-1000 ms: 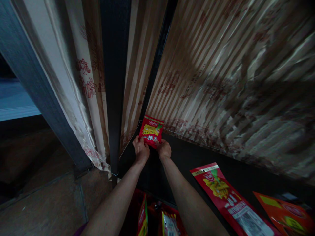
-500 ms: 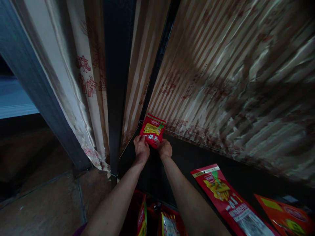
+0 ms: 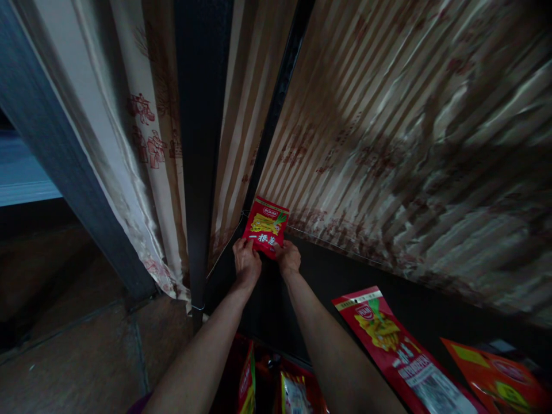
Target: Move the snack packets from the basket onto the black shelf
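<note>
A small red snack packet [image 3: 266, 223] with yellow print stands upright at the far corner of a dark shelf [image 3: 345, 270], leaning against the striped curtain. My left hand [image 3: 245, 265] pinches its lower left edge. My right hand [image 3: 288, 260] grips its lower right edge. Both arms reach forward from the bottom of the view.
A long red packet [image 3: 397, 345] lies flat on the shelf at the right, an orange one [image 3: 500, 379] beyond it. More red packets [image 3: 284, 391] sit on a lower level below my arms. A dark post [image 3: 202, 144] and patterned curtains [image 3: 142, 144] stand at the left.
The packet and both hands stay where they were; only the view has shifted slightly.
</note>
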A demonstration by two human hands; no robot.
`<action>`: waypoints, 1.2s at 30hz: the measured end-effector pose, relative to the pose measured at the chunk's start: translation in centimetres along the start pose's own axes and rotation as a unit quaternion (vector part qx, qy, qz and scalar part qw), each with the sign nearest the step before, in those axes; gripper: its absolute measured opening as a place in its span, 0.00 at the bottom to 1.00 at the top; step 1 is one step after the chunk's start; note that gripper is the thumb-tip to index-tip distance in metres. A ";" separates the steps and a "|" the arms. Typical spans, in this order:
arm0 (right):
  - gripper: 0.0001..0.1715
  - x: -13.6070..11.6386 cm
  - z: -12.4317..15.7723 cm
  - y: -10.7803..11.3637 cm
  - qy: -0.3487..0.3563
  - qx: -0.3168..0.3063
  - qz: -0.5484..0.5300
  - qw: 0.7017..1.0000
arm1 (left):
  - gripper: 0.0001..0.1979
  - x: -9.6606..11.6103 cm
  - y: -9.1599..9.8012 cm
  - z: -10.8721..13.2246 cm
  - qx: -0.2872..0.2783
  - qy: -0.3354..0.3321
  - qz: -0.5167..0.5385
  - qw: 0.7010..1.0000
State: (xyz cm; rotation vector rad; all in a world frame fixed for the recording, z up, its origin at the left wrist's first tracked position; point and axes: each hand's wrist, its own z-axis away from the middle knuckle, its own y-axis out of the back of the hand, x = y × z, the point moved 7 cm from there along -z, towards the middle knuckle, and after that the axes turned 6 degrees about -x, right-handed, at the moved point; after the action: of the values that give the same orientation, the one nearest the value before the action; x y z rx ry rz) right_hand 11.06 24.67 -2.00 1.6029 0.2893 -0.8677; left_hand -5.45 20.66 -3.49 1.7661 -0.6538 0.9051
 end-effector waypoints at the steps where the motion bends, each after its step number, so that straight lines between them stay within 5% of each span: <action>1: 0.11 0.0 0.0 -0.1 0.000 0.000 0.000 1.000 | 0.21 0.1 0.0 0.0 -0.002 0.000 -0.004 1.000; 8: 0.33 0.0 0.8 -0.5 0.033 0.031 -0.025 0.999 | 0.20 1.1 0.3 0.7 -0.020 -0.017 -0.052 0.998; 16: 0.22 -0.5 0.6 -1.6 0.150 0.053 -0.034 0.987 | 0.20 1.5 0.3 0.9 -0.021 -0.031 -0.104 0.994; 23: 0.27 -2.4 1.4 -3.3 0.268 0.050 0.096 0.957 | 0.20 1.6 -0.1 0.8 -0.009 -0.060 -0.124 0.990; 29: 0.27 -2.6 1.4 -4.4 0.249 -0.004 0.109 0.962 | 0.20 1.5 -0.1 0.7 -0.008 -0.063 -0.133 0.989; 36: 0.26 -2.3 2.7 -2.1 0.212 -0.018 0.095 0.972 | 0.20 1.4 0.3 1.0 0.004 -0.069 -0.132 0.989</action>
State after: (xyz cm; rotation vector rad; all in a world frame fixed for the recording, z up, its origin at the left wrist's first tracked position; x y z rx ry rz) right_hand 7.14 23.28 -1.99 1.7412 0.4402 -0.3649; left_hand -4.57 19.61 -2.39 1.8813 -0.4902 0.6093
